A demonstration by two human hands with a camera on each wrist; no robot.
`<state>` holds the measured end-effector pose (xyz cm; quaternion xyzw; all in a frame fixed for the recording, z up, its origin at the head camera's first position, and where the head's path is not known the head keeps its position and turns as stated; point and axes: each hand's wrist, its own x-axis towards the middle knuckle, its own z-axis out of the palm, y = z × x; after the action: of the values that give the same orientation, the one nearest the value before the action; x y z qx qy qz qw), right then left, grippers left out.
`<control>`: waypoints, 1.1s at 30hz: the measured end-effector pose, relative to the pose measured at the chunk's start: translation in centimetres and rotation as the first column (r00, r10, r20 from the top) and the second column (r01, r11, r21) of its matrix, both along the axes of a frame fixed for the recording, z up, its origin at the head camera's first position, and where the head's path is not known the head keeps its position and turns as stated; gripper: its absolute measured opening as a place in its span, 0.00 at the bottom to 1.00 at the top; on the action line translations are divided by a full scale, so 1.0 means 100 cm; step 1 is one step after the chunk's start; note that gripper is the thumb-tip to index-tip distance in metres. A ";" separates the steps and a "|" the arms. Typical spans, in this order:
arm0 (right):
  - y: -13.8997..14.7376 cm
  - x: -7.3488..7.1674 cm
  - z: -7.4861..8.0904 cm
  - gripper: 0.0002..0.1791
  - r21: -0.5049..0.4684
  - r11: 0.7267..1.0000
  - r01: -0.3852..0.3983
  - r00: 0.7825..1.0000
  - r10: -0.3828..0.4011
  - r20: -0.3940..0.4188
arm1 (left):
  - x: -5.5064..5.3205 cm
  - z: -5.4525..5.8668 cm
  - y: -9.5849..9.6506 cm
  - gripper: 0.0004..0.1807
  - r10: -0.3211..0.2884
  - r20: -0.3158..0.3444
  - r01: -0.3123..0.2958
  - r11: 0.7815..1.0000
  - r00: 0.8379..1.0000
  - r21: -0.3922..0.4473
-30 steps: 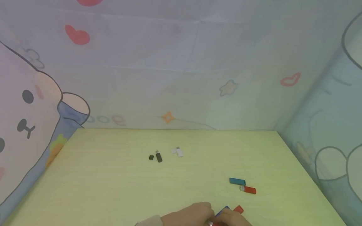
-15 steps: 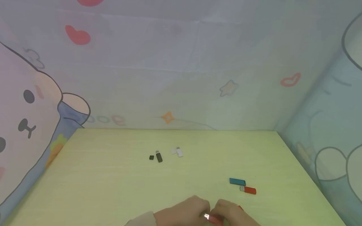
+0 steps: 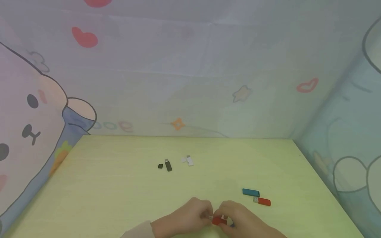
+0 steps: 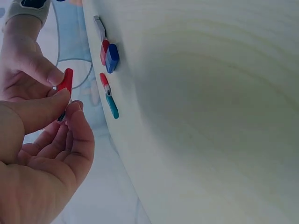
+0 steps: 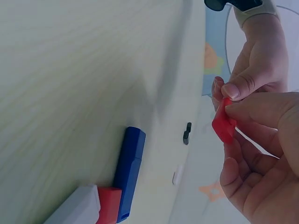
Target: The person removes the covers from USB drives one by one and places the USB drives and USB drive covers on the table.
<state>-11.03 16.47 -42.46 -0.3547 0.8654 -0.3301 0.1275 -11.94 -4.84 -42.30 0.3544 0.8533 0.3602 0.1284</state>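
My left hand and right hand meet above the table's near side, around a red USB stick. Thumb and finger of the right hand pinch its red body. At the other end, the left hand's thumb and finger pinch the stick's metal plug, which they mostly cover. Beneath the hands, a blue stick-shaped piece lies on the table against another red piece with a silvery end. In the head view, the right hand mostly hides these pieces.
Right of the hands lie a teal cap-like piece and a red USB stick with its plug bare. Farther back are a black USB stick with a black cap, and a white USB stick beside a white cap.
Both hands have moved up and left in the head view, away from the blue and red pieces, with the red USB stick between them. The other sticks have stayed put.
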 end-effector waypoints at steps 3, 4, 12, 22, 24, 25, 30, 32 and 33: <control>-0.005 -0.002 0.000 0.07 -0.013 1.000 -0.016 0.998 0.015 -0.065 | 0.000 -0.002 -0.004 0.06 0.018 0.016 -0.018 0.999 1.000 0.033; -0.007 -0.002 -0.001 0.07 -0.020 0.999 -0.026 0.995 0.024 -0.099 | 0.000 -0.003 -0.005 0.06 0.021 0.014 -0.021 0.999 1.000 0.040; -0.016 -0.005 -0.008 0.07 -0.045 0.998 -0.051 0.983 0.042 -0.178 | 0.002 -0.009 -0.014 0.06 0.035 0.033 -0.038 0.994 0.999 0.102; -0.026 -0.006 -0.011 0.03 -0.093 0.996 0.002 0.999 -0.006 -0.037 | 0.007 -0.013 -0.019 0.08 0.034 0.056 -0.040 0.992 0.998 0.119; -0.027 -0.005 -0.013 0.03 -0.126 0.992 -0.004 0.999 -0.002 -0.047 | 0.008 -0.013 -0.019 0.08 0.031 0.052 -0.037 0.992 0.998 0.118; -0.027 -0.005 -0.015 0.03 -0.140 0.990 -0.005 0.999 -0.002 -0.050 | 0.008 -0.013 -0.019 0.08 0.030 0.046 -0.035 0.993 0.999 0.116; -0.027 -0.006 -0.020 0.02 -0.189 0.982 -0.026 0.999 0.018 -0.045 | 0.008 -0.014 -0.020 0.10 0.024 0.014 -0.025 0.993 1.000 0.118; -0.027 -0.007 -0.021 0.03 -0.188 0.982 -0.027 0.999 0.022 -0.028 | 0.008 -0.016 -0.021 0.10 0.012 -0.002 -0.012 0.992 1.000 0.123; -0.027 -0.007 -0.021 0.03 -0.182 0.983 -0.026 1.000 0.022 -0.022 | 0.007 -0.016 -0.021 0.10 0.005 -0.005 -0.004 0.992 1.000 0.128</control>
<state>-11.70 13.77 -44.54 -0.3786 0.8285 -0.4028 0.0897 -11.21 -6.95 -43.95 0.3611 0.8295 0.4136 0.1023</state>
